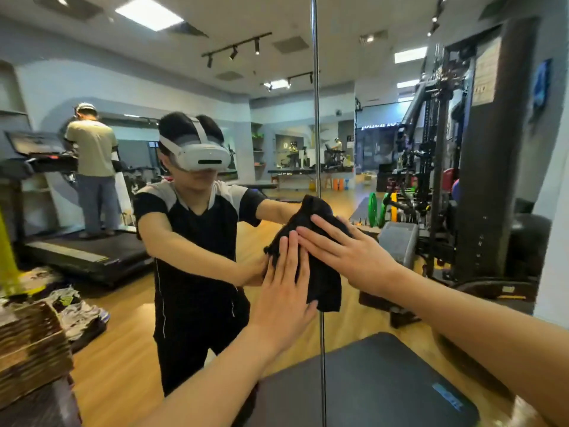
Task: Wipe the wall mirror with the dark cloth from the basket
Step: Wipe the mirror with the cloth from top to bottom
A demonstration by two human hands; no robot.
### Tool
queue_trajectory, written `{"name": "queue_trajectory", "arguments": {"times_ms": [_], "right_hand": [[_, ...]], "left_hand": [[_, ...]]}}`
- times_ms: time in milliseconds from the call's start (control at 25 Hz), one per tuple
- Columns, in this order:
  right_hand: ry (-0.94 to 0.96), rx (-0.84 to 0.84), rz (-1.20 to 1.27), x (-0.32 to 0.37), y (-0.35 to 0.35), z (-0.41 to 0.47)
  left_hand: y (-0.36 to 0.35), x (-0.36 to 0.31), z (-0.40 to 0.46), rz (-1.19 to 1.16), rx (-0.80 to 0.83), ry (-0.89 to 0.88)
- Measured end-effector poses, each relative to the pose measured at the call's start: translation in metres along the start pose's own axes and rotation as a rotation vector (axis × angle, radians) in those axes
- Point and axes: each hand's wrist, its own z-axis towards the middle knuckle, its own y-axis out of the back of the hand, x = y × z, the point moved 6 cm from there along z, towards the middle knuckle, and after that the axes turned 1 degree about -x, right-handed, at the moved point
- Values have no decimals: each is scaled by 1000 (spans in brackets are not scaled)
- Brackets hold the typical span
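Cloth: the dark cloth is bunched flat against the wall mirror, right over the vertical seam between two mirror panels.
Long axis: it runs roughly up and down, leaning a little; the narrow upper end points up and slightly left, and the loose lower end hangs down past both hands.
Left hand: the left hand lies flat on the lower left part of the cloth, fingers straight, close together and pointing up.
Right hand: the right hand lies flat on the upper right part, fingers straight, slightly spread and pointing up-left.
Cloth and fingers: it sits under the fingers of both hands, between them and the glass; the two sets of fingertips nearly meet near its middle.
Grip: no pinching or curling shows, though the thumbs are partly hidden, so this is probably a plain flat press.
Reflection: the mirror shows the person, arms outstretched, with both hands at the cloth.
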Motion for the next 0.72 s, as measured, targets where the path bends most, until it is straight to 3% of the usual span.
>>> {"name": "queue_trajectory", "arguments": {"times_ms": [160, 400, 560, 720], "right_hand": [[-111, -13, -21, -79, 62, 64], [-289, -92, 97, -186, 144, 153], [-398, -192, 321, -253, 196, 213], [-440, -263, 468, -284, 208, 237]], "left_hand": [[84, 29, 85, 31, -124, -14], [213, 74, 214, 130, -155, -45], [302, 89, 296, 222, -224, 6], [338, 98, 333, 280, -252, -53]]}}
